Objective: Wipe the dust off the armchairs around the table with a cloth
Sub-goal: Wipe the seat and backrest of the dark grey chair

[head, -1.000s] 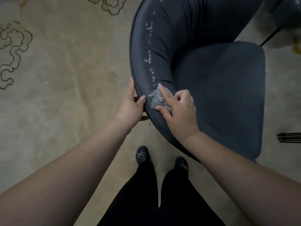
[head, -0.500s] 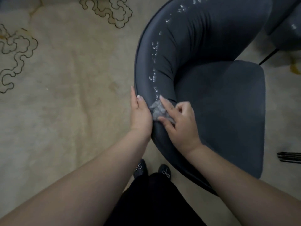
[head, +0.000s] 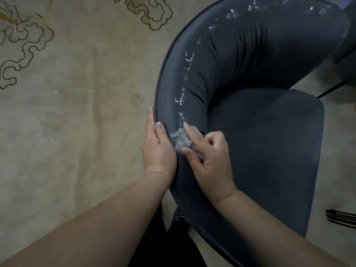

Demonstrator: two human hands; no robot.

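Observation:
A dark grey armchair (head: 260,151) with a curved padded backrest fills the right of the head view. A trail of white dust flecks (head: 187,62) runs along the top of the backrest. My right hand (head: 208,160) presses a small crumpled grey cloth (head: 180,140) against the backrest rim, at the near end of the dust trail. My left hand (head: 158,149) grips the outer edge of the backrest just left of the cloth, thumb on top.
A beige carpet (head: 77,112) with dark cloud-shaped outlines lies to the left. Part of a second dark chair (head: 346,45) shows at the upper right, and black metal legs (head: 341,218) at the right edge. My legs in black trousers (head: 163,247) stand close behind the chair.
My left hand has slid along the backrest edge, closer to the cloth. The view has tilted, so more of the dusty backrest shows. The right hand keeps the cloth on the rim.

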